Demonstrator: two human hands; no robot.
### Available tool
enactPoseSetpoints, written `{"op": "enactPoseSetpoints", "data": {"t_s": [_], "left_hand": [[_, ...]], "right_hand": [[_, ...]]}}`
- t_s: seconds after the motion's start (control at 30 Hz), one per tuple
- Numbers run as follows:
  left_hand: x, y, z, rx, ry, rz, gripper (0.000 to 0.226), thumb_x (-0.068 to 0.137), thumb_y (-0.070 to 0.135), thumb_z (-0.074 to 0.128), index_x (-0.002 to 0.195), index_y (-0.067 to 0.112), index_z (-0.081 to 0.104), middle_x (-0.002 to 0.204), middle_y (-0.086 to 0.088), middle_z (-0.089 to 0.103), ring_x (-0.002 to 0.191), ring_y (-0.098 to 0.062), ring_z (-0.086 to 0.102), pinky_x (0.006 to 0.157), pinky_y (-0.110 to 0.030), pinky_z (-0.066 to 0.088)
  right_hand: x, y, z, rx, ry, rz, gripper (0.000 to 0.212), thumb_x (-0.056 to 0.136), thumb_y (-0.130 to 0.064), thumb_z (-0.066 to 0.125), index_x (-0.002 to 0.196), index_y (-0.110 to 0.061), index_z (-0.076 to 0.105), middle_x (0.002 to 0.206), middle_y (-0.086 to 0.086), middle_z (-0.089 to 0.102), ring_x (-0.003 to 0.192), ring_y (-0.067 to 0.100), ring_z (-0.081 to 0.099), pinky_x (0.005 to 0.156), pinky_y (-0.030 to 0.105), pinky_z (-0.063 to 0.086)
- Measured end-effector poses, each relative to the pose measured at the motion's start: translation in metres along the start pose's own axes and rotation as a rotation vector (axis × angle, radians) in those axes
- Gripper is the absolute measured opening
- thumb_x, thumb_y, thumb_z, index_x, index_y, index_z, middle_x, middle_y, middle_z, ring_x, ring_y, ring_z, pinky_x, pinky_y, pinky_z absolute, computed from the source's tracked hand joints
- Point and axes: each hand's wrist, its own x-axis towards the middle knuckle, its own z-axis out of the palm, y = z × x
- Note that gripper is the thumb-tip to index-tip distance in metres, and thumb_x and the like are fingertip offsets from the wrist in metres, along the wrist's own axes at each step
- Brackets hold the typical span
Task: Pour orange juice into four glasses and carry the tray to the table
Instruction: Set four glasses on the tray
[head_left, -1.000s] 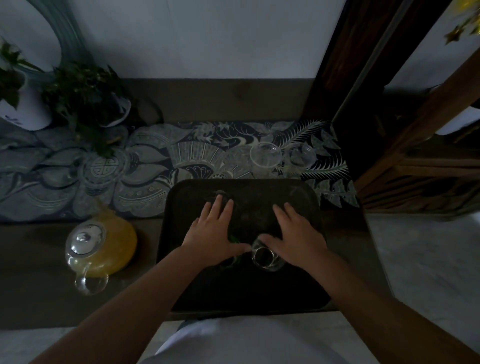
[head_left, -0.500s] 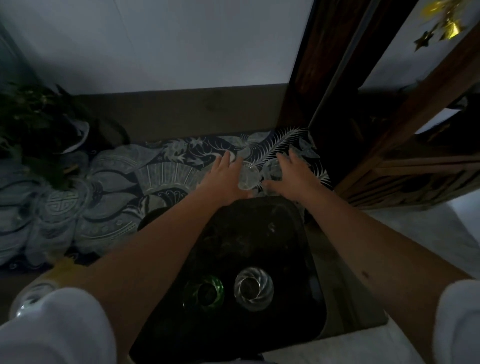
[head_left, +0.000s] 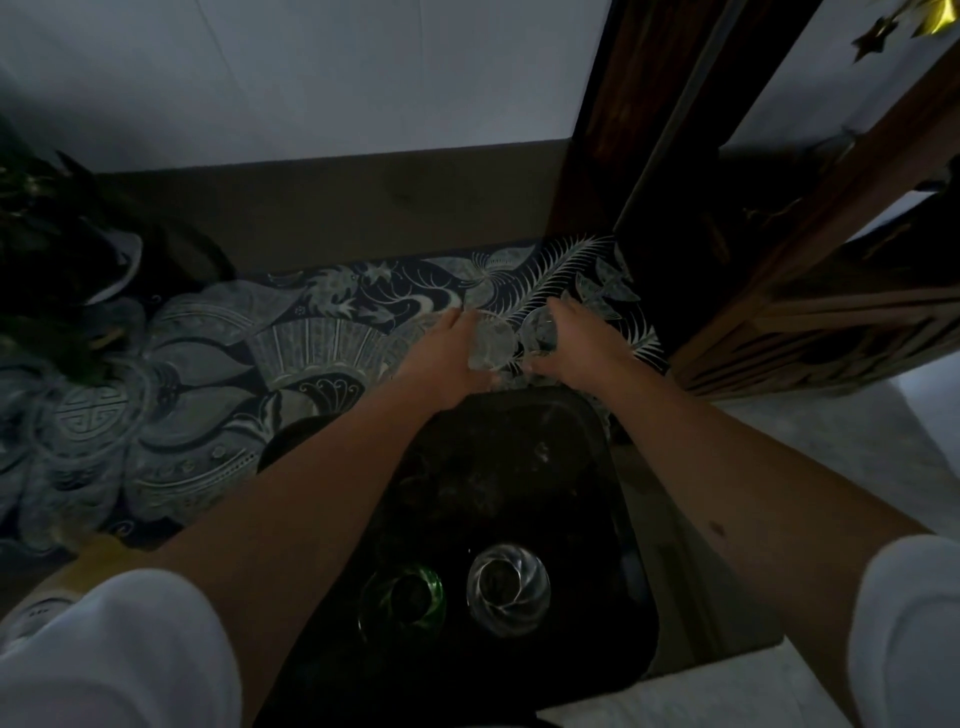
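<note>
Head view dim, pitcher (head_left: 36, 610) cut off

Dim and grainy. My tray (head_left: 519, 467) sinks into near-black shadow; the wall (head_left: 337, 78) beyond the tray is the brightest patch. My sleeves (head_left: 114, 654) blur, edges bend outward.

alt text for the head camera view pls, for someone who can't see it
Both hands reach past a dark tray onto a patterned cloth: the left hand grips one clear glass, the right hand another. A green glass and a swirled clear glass stand on the tray's near end.
</note>
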Motion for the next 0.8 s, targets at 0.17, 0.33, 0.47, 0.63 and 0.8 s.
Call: {"op": "enactPoseSetpoints", "data": {"t_s": [0.17, 0.33, 0.47, 0.63, 0.8], "left_hand": [[-0.009, 0.007, -0.022, -0.044, 0.141, 0.053, 0.089, 0.074, 0.049, 0.076, 0.144, 0.014, 0.033, 0.146, -0.002, 0.036, 0.126, -0.025, 0.045, 0.092, -0.031, 0.038], [-0.047, 0.003, -0.048, -0.034, 0.189, 0.066, 0.084, 0.075, 0.043, 0.078, 0.142, 0.013, 0.037, 0.142, -0.001, 0.041, 0.123, -0.024, 0.048, 0.092, -0.026, 0.035], [-0.089, -0.005, -0.052, -0.003, 0.135, -0.005, 0.1, 0.075, 0.048, 0.078, 0.151, 0.013, 0.024, 0.157, -0.003, 0.027, 0.138, -0.024, 0.033, 0.103, -0.028, 0.025], [-0.135, -0.016, -0.043, -0.019, 0.12, -0.072, 0.098, 0.072, 0.04, 0.082, 0.149, 0.012, 0.029, 0.152, -0.002, 0.033, 0.136, -0.024, 0.038, 0.103, -0.026, 0.027], [-0.164, -0.027, -0.027, -0.067, 0.05, -0.148, 0.099, 0.07, 0.035, 0.084, 0.149, 0.01, 0.03, 0.153, -0.004, 0.034, 0.135, -0.023, 0.041, 0.109, -0.038, 0.038]], "right_hand": [[-0.004, -0.009, -0.016, 0.035, 0.078, 0.014, 0.097, 0.065, -0.054, 0.077, 0.142, -0.022, 0.028, 0.144, 0.006, 0.045, 0.124, 0.029, 0.05, 0.087, 0.042, 0.048], [-0.024, -0.027, -0.025, 0.033, 0.103, -0.058, 0.112, 0.061, -0.062, 0.075, 0.149, -0.022, 0.018, 0.154, 0.003, 0.034, 0.135, 0.027, 0.039, 0.101, 0.045, 0.041], [-0.055, -0.041, -0.012, -0.005, 0.107, -0.12, 0.114, 0.059, -0.064, 0.076, 0.148, -0.024, 0.018, 0.155, 0.002, 0.033, 0.136, 0.024, 0.039, 0.101, 0.043, 0.039], [-0.095, -0.052, 0.011, -0.04, 0.02, -0.2, 0.115, 0.059, -0.066, 0.075, 0.148, -0.024, 0.016, 0.156, 0.002, 0.032, 0.135, 0.026, 0.041, 0.098, 0.046, 0.044], [-0.116, -0.058, 0.028, -0.014, -0.042, -0.195, 0.117, 0.06, -0.062, 0.078, 0.151, -0.021, 0.015, 0.157, 0.002, 0.03, 0.136, 0.026, 0.039, 0.098, 0.045, 0.043]]}}
